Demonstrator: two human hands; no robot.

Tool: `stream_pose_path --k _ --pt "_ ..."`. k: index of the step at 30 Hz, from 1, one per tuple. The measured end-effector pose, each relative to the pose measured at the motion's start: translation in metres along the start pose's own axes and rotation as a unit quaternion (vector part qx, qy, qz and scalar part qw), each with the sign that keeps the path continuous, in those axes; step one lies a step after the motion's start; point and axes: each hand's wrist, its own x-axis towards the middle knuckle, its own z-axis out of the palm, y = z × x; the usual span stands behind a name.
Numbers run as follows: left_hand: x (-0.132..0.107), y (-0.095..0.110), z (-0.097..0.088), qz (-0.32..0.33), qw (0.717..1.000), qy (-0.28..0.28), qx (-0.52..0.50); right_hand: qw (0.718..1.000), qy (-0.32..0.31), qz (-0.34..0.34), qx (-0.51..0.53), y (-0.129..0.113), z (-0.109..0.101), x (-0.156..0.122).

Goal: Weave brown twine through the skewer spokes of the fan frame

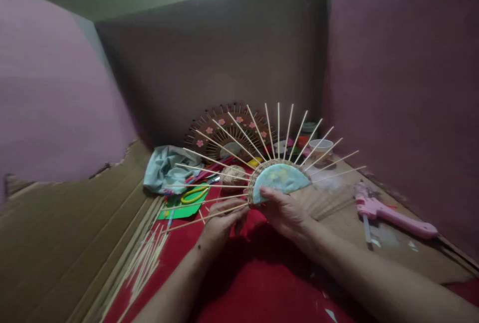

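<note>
I hold up a half-round fan piece (280,179): a pale blue half disc edged with woven twine, with several thin wooden sticks fanning out from it. My right hand (285,211) grips its lower edge, thumb on the blue face. My left hand (223,221) is closed at the lower left corner, fingers pinched around the lowest sticks and the twine edge. A ball of twine (232,174) lies just behind the sticks.
A finished brown fan with pink flowers (229,133) leans on the cardboard back wall. A pink glue gun (389,211) lies at right. Yellow-handled scissors (194,194), green paper (183,208), a pale cloth (166,168), loose sticks (146,258) and cups (320,145) lie around.
</note>
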Motion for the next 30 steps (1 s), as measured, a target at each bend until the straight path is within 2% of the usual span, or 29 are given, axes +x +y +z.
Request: stream_pose_path --k 6,10,14,19,24,30 --pt "0.003 -0.002 -0.005 -0.039 0.999 -0.006 0.024 1.0 -0.009 0.004 0.005 -0.002 0.0 0.001" --pt "0.001 -0.009 0.0 -0.031 0.999 -0.03 0.02 1.0 -0.002 0.012 0.027 0.0 0.001 0.0" --pt "0.004 -0.009 -0.001 -0.066 0.996 -0.052 0.018 0.999 0.005 0.027 0.033 0.001 0.001 0.001" --pt "0.009 0.006 -0.018 -0.076 0.994 -0.024 0.079 0.999 0.026 0.035 0.029 -0.002 0.003 0.0" --pt "0.009 0.01 -0.038 -0.065 0.995 -0.005 0.072 0.997 0.015 0.08 0.016 -0.006 0.002 -0.003" --pt "0.01 0.01 -0.04 -0.058 0.995 0.026 0.071 0.985 -0.014 0.172 0.026 -0.007 -0.004 -0.002"
